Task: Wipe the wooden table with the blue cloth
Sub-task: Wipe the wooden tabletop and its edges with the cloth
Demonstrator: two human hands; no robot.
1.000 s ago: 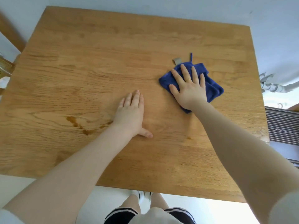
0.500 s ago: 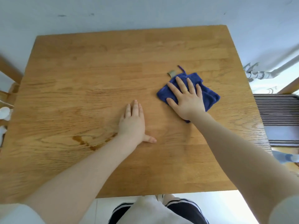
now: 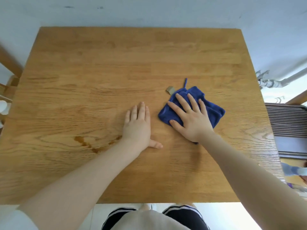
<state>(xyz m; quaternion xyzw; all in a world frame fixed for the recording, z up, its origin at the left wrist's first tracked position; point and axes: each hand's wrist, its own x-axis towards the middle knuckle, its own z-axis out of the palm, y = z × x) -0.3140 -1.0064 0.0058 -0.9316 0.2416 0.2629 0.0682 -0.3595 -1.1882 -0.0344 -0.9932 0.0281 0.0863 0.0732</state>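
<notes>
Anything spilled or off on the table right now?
Yes: brownish wet marks streak the wooden table just left of the left hand. The blue cloth, under the flat right hand, lies well to their right, not touching them.

pale blue-grey painted wall (image 3: 166,12), beyond the far edge of the table, with a few small dark scuff marks near the top. light wooden chair frame (image 3: 10,70), at left, partly cut off. grey metal pipe with white fittings (image 3: 272,83), at right, running diagonally along the wall. dark ribbed panel (image 3: 287,120), at right, below the pipe. pale floor (image 3: 232,216), brightly lit, at the near edge.
</notes>
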